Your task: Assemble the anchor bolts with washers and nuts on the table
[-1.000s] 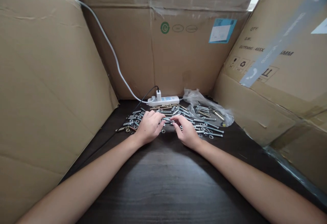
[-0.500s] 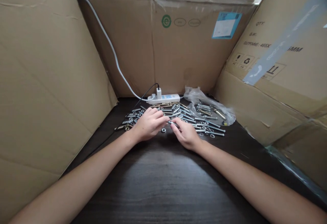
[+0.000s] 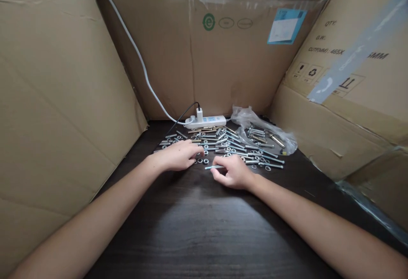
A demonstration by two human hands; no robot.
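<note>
A slim silvery bolt (image 3: 213, 167) is pinched between the thumb and fingers of my right hand (image 3: 233, 173), its end pointing left. Over the left part of the scattered hardware is my left hand (image 3: 179, 156), apart from the right one, its fingers curved down towards small washers (image 3: 199, 160); whether its fingertips touch or grip anything is too small to tell. A nut (image 3: 205, 161) lies between the two hands. Many metal bolts (image 3: 236, 145) and rings spread behind and between them on the dark table (image 3: 197, 228).
A white power strip (image 3: 210, 121) with a plug and cables sits behind the hardware. To its right lies a clear plastic bag (image 3: 288, 142) with bolts in and around it. Cardboard walls (image 3: 236, 66) stand at the back, left and right.
My hands have moved apart. The left hand has gone left, off the bolt; the right hand has come slightly nearer and right, still holding the bolt. The view has shifted slightly.
</note>
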